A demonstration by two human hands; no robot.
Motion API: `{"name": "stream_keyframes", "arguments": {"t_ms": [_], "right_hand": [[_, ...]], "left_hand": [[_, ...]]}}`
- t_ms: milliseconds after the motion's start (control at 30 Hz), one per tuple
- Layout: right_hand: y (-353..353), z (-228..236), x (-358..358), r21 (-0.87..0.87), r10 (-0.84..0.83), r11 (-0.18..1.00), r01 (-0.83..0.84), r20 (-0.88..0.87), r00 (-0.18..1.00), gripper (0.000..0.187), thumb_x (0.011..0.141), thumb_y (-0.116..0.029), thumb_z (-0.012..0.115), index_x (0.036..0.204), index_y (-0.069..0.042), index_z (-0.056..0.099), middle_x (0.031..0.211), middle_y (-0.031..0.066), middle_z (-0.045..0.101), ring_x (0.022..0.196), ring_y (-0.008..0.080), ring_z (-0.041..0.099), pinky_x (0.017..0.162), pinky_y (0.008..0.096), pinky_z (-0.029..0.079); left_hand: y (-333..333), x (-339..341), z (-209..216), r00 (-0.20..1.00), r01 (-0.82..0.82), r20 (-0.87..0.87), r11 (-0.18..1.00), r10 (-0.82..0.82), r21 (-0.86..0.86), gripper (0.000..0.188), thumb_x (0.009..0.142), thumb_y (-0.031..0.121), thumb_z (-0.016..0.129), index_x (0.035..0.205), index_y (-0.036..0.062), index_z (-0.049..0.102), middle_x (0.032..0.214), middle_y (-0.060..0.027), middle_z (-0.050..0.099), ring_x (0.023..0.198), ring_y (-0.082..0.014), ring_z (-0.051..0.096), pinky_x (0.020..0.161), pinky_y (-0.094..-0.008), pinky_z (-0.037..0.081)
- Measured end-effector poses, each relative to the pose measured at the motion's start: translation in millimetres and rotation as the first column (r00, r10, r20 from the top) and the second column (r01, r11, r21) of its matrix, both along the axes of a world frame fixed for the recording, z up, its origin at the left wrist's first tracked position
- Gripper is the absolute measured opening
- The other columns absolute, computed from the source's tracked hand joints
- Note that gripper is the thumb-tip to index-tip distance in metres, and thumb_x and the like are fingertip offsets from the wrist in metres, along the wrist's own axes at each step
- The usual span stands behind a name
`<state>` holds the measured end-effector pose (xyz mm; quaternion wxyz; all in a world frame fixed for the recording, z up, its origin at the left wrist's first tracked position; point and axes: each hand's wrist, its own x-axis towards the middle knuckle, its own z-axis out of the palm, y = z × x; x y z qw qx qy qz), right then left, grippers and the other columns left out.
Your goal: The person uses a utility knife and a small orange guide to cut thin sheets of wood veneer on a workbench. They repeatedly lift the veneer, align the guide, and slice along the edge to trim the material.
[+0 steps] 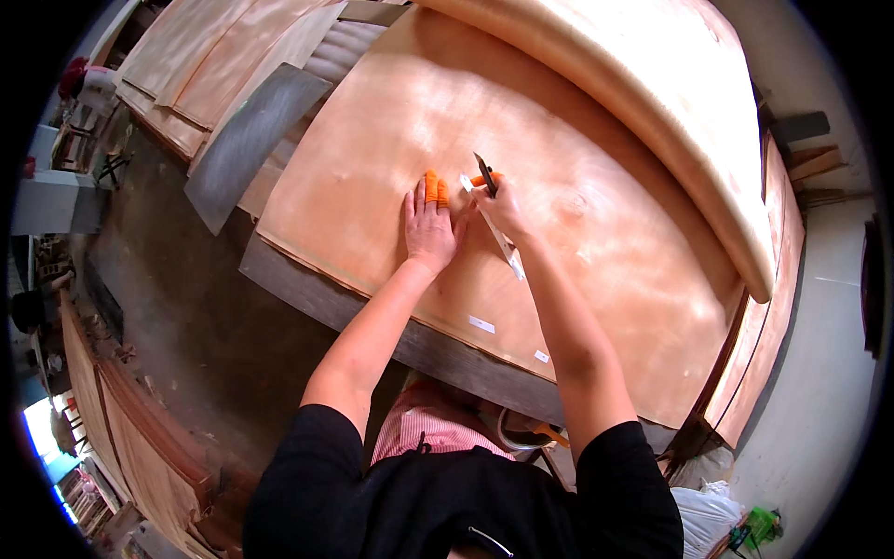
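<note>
A broad sheet of pale wood veneer (345, 177) lies in front of me. My left hand (431, 228) rests flat on it, fingers stretched out, with orange covers on two fingertips. Close beside it, my right hand (503, 210) is closed around a slim dark knife-like tool (484, 170) whose pointed end sticks up and away from me. Orange also covers a finger of this hand. A narrow white strip (507, 252) runs under the right hand and forearm; whether the fingers grip it too, I cannot tell. Two small white paper pieces (481, 323) lie near the veneer's front edge.
A large veneer sheet (643, 65) curls back along the far right. A grey board (256, 140) juts out at the left, near stacked veneer (200, 65). Under my sheet, a grey board edge (307, 284) shows. A bowl-like container (521, 430) is below the front edge.
</note>
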<state>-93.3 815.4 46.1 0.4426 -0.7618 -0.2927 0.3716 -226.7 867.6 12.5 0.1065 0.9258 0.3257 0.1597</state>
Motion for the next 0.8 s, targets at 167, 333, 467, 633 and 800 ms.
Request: {"name": "stream_keyframes", "arguments": {"t_ms": [167, 333, 467, 633, 800], "right_hand": [[25, -12, -4, -0.105, 0.108, 0.991, -0.086, 0.222, 0.969, 0.012, 0.077, -0.01, 0.055, 0.086, -0.002, 0.054, 0.072, 0.0075, 0.055, 0.068, 0.014, 0.05, 0.059, 0.029, 0.042], [-18, -70, 44, 0.204, 0.119, 0.972, -0.116, -0.004, 0.993, 0.017, 0.073, -0.007, 0.06, 0.087, -0.003, 0.052, 0.069, 0.0025, 0.054, 0.064, 0.0089, 0.049, 0.054, 0.022, 0.041], [-34, 12, 5, -0.271, 0.236, 0.946, -0.176, 0.207, 0.949, 0.01, 0.074, -0.008, 0.057, 0.081, -0.002, 0.053, 0.064, 0.0097, 0.057, 0.06, 0.0159, 0.057, 0.053, 0.029, 0.044], [-45, 3, 69, -0.419, 0.412, 0.903, -0.092, 0.787, 0.46, 0.011, 0.075, -0.012, 0.049, 0.07, -0.003, 0.053, 0.059, 0.0126, 0.054, 0.05, 0.023, 0.054, 0.048, 0.0339, 0.042], [-89, 32, 100, 0.062, 0.138, 0.989, -0.135, -0.056, 0.989, 0.016, 0.082, -0.02, 0.053, 0.077, -0.005, 0.056, 0.058, -0.0011, 0.052, 0.042, 0.003, 0.038, 0.038, 0.0194, 0.029]], "left_hand": [[19, 1, 2, 0.979, 0.125, 0.172, 0.988, -0.108, -0.091, 0.033, 0.081, 0.011, 0.038, 0.112, 0.0012, 0.044, 0.112, -0.0161, 0.046, 0.103, -0.032, 0.04, 0.09, -0.0414, 0.03], [6, 31, 13, 0.972, 0.062, 0.235, 0.949, 0.013, -0.308, 0.026, 0.078, 0.013, 0.039, 0.097, 0.0026, 0.053, 0.106, -0.013, 0.05, 0.104, -0.0272, 0.041, 0.092, -0.0393, 0.029], [4, 9, 21, 0.98, 0.134, -0.126, 0.98, -0.153, -0.15, 0.044, 0.078, 0.02, 0.039, 0.116, -0.0014, 0.044, 0.128, -0.0139, 0.035, 0.125, -0.0267, 0.02, 0.103, -0.0435, 0.009], [0, 20, 13, 0.933, 0.171, -0.318, 0.985, -0.167, -0.016, 0.043, 0.08, 0.022, 0.036, 0.116, 0.0011, 0.046, 0.13, -0.0131, 0.034, 0.126, -0.0251, 0.019, 0.103, -0.0446, 0.006], [2, 24, 40, 0.824, 0.163, -0.543, 0.985, -0.163, -0.049, 0.047, 0.08, 0.027, 0.039, 0.12, 0.0043, 0.042, 0.131, -0.0115, 0.032, 0.124, -0.0246, 0.022, 0.102, -0.0452, 0.008]]}}
